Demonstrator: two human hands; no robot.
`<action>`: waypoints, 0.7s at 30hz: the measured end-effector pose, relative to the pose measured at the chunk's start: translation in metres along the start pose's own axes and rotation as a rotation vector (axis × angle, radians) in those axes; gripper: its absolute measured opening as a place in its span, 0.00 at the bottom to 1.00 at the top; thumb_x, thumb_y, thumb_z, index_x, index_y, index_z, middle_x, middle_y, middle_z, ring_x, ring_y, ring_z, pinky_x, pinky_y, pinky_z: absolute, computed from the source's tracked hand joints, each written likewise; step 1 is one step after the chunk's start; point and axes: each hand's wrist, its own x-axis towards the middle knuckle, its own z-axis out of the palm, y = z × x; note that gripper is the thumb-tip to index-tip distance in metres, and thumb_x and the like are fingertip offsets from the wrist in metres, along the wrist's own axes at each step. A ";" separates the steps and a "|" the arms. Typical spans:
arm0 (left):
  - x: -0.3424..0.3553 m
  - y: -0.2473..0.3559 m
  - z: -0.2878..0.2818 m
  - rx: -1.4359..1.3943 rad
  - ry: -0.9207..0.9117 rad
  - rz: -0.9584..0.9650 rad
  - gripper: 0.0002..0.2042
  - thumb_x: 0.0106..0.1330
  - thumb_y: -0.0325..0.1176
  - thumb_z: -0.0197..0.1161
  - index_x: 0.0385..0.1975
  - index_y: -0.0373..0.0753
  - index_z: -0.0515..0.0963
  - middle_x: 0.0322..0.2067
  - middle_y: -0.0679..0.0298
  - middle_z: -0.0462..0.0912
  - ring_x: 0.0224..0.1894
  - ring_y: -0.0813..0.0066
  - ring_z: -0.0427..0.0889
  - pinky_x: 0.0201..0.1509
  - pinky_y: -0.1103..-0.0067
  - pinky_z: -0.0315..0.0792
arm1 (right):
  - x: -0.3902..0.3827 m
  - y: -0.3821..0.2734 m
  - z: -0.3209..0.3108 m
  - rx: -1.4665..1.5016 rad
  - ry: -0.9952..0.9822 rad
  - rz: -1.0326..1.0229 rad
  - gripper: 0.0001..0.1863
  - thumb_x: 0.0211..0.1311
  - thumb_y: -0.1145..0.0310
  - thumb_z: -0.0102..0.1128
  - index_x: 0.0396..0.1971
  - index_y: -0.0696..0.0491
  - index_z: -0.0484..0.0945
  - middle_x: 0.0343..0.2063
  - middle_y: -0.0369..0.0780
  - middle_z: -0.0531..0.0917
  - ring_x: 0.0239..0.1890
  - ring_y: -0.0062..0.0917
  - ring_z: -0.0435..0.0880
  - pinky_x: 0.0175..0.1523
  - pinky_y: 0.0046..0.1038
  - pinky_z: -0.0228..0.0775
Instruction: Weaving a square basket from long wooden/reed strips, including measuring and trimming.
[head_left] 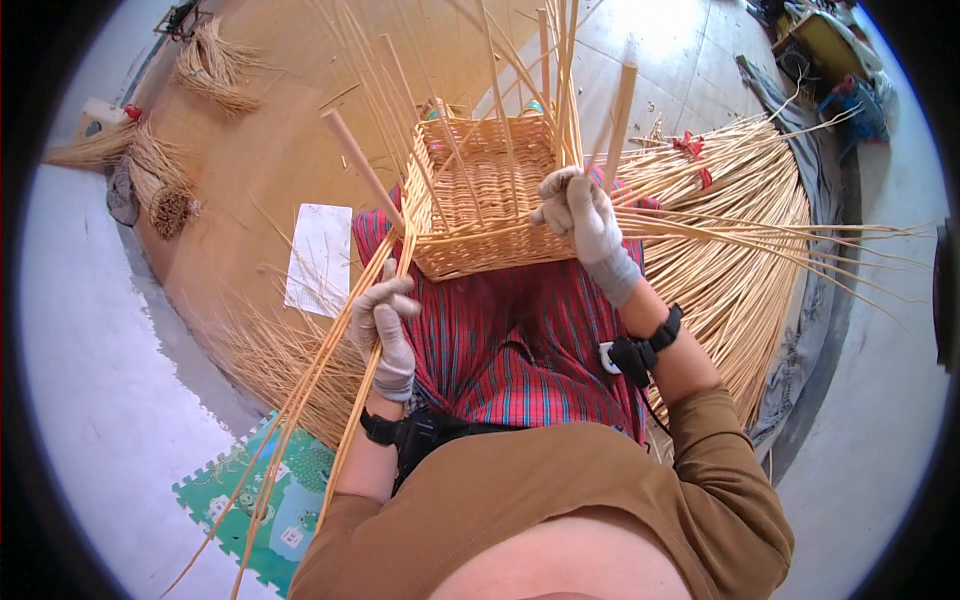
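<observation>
A woven wicker basket (480, 250) with upright rods and long loose strands rests on a plaid cloth (500, 370) over my lap. My left hand (385, 320), in a light glove, is closed round long willow strands (310, 390) below the basket's left corner; they trail toward the lower left. My right hand (585, 220), also gloved, is closed at the basket's right corner, on or against strands there; exactly what its fingers grip is partly hidden. Thick wooden sticks (355, 160) stand at both sides of the basket, tilted outward.
A large pile of strands (740, 300) with red ties lies at the right. Bundles (215, 70) lie at the upper left. A white sheet (315, 260) and a green foam mat (230, 495) are at the left. Dark and blue items (850, 110) stand at the upper right.
</observation>
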 end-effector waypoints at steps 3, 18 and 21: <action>-0.006 -0.009 0.013 0.073 0.015 -0.134 0.19 0.80 0.37 0.58 0.63 0.31 0.72 0.61 0.51 0.78 0.68 0.61 0.74 0.76 0.65 0.62 | -0.014 -0.012 -0.008 -0.207 0.069 -0.007 0.08 0.77 0.74 0.56 0.49 0.56 0.81 0.35 0.35 0.82 0.40 0.17 0.80 0.51 0.25 0.78; 0.070 -0.073 0.031 0.041 -0.113 -0.205 0.37 0.60 0.40 0.80 0.65 0.38 0.65 0.59 0.57 0.74 0.62 0.64 0.74 0.69 0.69 0.70 | -0.033 0.005 0.011 -0.525 0.360 -0.110 0.08 0.66 0.78 0.67 0.44 0.56 0.84 0.38 0.38 0.86 0.40 0.18 0.84 0.49 0.21 0.76; 0.068 -0.079 0.035 0.017 -0.058 -0.155 0.38 0.60 0.40 0.80 0.65 0.37 0.64 0.59 0.55 0.74 0.61 0.63 0.76 0.67 0.69 0.72 | -0.045 -0.016 0.039 -0.814 0.410 -0.125 0.07 0.66 0.79 0.67 0.43 0.56 0.84 0.38 0.37 0.87 0.40 0.19 0.84 0.48 0.21 0.77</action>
